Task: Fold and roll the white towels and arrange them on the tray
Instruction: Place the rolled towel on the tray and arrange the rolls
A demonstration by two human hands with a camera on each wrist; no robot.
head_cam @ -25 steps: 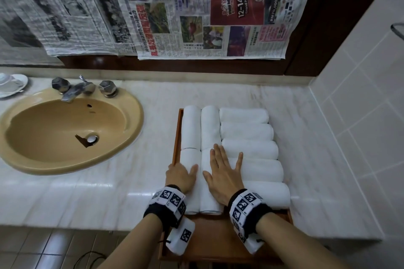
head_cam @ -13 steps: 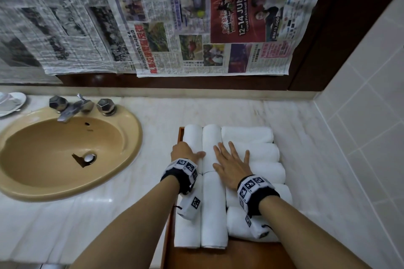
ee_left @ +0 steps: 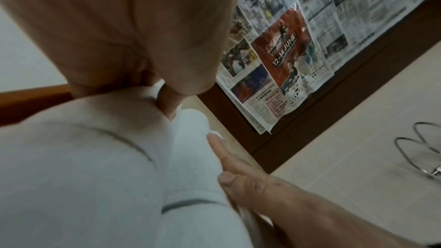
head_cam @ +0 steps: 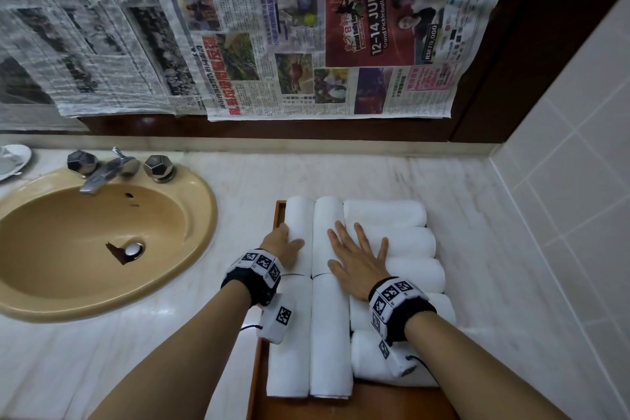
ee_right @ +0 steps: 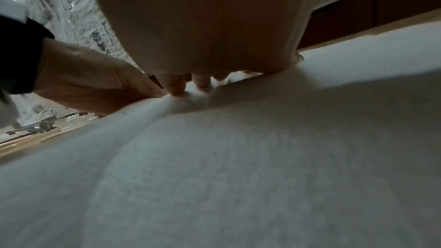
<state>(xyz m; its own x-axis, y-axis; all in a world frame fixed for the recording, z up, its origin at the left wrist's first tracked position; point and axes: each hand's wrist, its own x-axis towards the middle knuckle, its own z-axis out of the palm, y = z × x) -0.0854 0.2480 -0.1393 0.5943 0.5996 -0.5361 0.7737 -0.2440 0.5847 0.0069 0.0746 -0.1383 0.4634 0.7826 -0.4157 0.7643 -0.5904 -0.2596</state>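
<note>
On the marble surface (head_cam: 392,177) beside the sink (head_cam: 102,235), seen from my head camera, the wooden tray (head_cam: 279,211) carries the rolled white towels (head_cam: 392,242): two columns running away from me on the left, a stack of crosswise rolls on the right. My left hand (head_cam: 283,245) cups the outer side of the far-left roll, fingers curled over its edge. My right hand (head_cam: 354,262) lies flat and spread, fingers straight, across the seam between the second column and the crosswise rolls.

From the left wrist camera, the thumb (ee_left: 167,105) digs into the roll's top while the right hand (ee_left: 241,173) rests flat on the neighbouring roll; newspaper (ee_left: 286,54) hangs on the wall behind.

From the right wrist camera, my straight fingertips (ee_right: 176,86) press into towel, and the left hand (ee_right: 95,76) is just beside them.

I judge this is final tidying. Squeezing too hard from the left could buckle a roll or loosen its wrap, and sliding the flat palm could drag the crosswise rolls out of line toward the tray's right side.
</note>
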